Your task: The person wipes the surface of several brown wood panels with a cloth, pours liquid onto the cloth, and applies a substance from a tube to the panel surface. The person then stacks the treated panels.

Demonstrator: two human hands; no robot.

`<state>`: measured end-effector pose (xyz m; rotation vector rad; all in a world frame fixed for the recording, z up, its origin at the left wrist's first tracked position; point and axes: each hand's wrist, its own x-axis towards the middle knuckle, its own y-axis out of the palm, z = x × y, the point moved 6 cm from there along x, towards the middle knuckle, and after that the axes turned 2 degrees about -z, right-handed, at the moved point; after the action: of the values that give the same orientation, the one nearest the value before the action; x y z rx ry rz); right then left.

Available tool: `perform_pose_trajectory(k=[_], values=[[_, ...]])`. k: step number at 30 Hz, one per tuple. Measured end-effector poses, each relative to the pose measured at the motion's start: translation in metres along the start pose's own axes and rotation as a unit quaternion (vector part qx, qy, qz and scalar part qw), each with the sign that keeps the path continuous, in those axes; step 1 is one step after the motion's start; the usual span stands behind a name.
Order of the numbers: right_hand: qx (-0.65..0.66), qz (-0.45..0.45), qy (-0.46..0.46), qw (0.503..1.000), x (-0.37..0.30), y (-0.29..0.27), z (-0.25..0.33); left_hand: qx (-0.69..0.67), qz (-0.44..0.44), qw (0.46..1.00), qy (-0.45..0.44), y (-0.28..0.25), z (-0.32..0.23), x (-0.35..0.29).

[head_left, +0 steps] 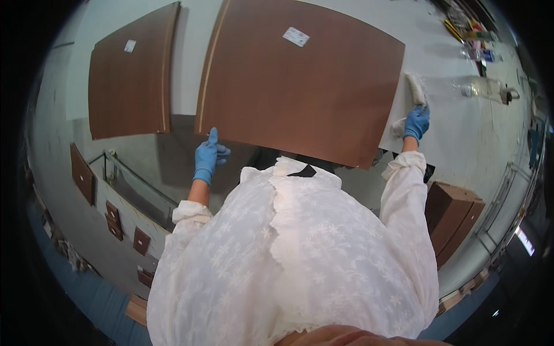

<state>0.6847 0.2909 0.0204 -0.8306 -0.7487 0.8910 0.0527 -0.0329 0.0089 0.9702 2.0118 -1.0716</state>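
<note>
A large brown wood-grain panel (pixel 306 81) with a white label (pixel 296 37) lies in front of me on a pale table. My left hand (pixel 211 157), in a blue glove, is at the panel's near left corner. Its thumb points up to the edge and its fingers are apart, with nothing in them. Beyond the panel's right edge, my blue-gloved right hand (pixel 416 122) is closed on a folded white cloth (pixel 415 89) that sticks out past the fingers. Another whitish wad (pixel 398 128) shows beside that hand; whether it is part of the same cloth I cannot tell.
A second brown panel (pixel 131 75) lies at the left. At the right are a clear spray bottle (pixel 485 88) and a clutter of small tools and bottles (pixel 476 37). Brown boards (pixel 453 222) are stacked low at the right. Small brown pieces (pixel 141 241) lie lower left.
</note>
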Motion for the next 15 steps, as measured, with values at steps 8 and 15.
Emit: perform_pose_trajectory(k=[8,15], values=[[0.125,0.248,-0.488,0.827,-0.224,0.039,0.256,-0.467,0.085,0.878,-0.059,0.017,0.03,0.061],[0.086,0.245,-0.612,0.747,-0.263,0.133,0.384,-0.541,0.071,0.837,0.048,0.018,0.046,0.089]])
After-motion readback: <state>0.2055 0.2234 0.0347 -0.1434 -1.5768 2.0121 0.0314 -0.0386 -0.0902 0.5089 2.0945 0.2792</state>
